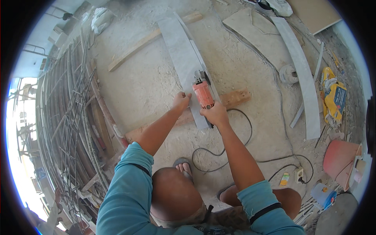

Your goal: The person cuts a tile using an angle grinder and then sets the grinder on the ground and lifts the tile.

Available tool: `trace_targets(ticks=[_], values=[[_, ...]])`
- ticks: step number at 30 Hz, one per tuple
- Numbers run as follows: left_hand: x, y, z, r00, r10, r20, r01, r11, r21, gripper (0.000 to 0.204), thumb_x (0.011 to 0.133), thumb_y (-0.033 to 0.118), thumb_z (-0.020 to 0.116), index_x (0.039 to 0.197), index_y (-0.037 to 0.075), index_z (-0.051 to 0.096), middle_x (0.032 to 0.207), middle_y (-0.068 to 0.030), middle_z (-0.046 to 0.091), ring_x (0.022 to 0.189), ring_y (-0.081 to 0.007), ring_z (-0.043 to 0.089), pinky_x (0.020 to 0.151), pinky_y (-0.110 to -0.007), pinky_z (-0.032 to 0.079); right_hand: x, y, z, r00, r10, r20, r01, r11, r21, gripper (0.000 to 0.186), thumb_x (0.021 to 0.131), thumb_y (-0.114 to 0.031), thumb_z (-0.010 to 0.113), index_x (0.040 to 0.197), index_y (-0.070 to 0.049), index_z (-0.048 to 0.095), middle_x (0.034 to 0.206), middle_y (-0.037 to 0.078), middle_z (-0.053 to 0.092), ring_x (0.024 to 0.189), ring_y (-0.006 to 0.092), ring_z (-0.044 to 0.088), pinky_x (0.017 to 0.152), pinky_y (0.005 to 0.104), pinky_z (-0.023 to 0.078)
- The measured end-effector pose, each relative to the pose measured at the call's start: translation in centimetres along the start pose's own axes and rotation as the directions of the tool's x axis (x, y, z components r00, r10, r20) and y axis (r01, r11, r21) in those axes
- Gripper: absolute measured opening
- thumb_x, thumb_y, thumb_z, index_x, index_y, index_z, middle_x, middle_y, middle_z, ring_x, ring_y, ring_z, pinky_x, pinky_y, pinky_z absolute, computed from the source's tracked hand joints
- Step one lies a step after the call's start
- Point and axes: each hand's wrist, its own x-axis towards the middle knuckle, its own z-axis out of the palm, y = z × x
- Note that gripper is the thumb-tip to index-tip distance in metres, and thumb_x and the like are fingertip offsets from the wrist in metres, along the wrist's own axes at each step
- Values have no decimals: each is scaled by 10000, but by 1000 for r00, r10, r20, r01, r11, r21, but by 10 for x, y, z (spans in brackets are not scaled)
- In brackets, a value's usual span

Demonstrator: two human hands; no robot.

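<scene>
My right hand [216, 114] is wrapped round the rear of a red angle grinder [202, 94]. The grinder's metal head and disc guard lie over the right side of a long grey tile strip [177, 49], and the disc's contact with it is hard to make out. At the strip's left edge, beside the grinder, my left hand [182, 101] has its fingers curled and closed on the edge. A narrow strip runs along the tile's right side. Under the tile lie a far wooden plank [135, 51] and a nearer wooden plank [236, 96].
A black cable [250, 127] loops over the dusty floor to a socket block [299, 174]. Steel bars and pipes [70, 98] are piled at left. Another grey strip [299, 70], a yellow bag [333, 96] and a red bucket [340, 160] stand or lie at right.
</scene>
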Motion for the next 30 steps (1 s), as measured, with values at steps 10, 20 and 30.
trace_targets(ticks=[10,20,30], values=[[1,8,-4,998,7,63,-10,999,35,347,905,295,651,1011,-34,620,834,-106,672,730,-177,643,624,-339,503,-28,19,6,998,-43,-41,41,998,-38,573,604,-324,754,1037,35,647,996,238,685,955,375,665,840,405,516],[-54,8,8,976,170,-140,-109,925,364,433,928,440,534,1091,57,653,1028,-133,709,1033,-309,647,914,-464,382,-28,20,8,997,-74,-37,72,996,-47,577,607,-332,746,1038,36,639,1002,247,682,954,382,664,835,411,515],[-29,-15,2,968,226,-112,-197,954,228,427,919,399,570,926,-15,673,817,-123,698,792,-244,652,758,-387,451,-45,39,7,998,-69,-11,68,995,-77,596,614,-331,737,1068,39,624,1006,242,679,965,376,662,838,414,511]])
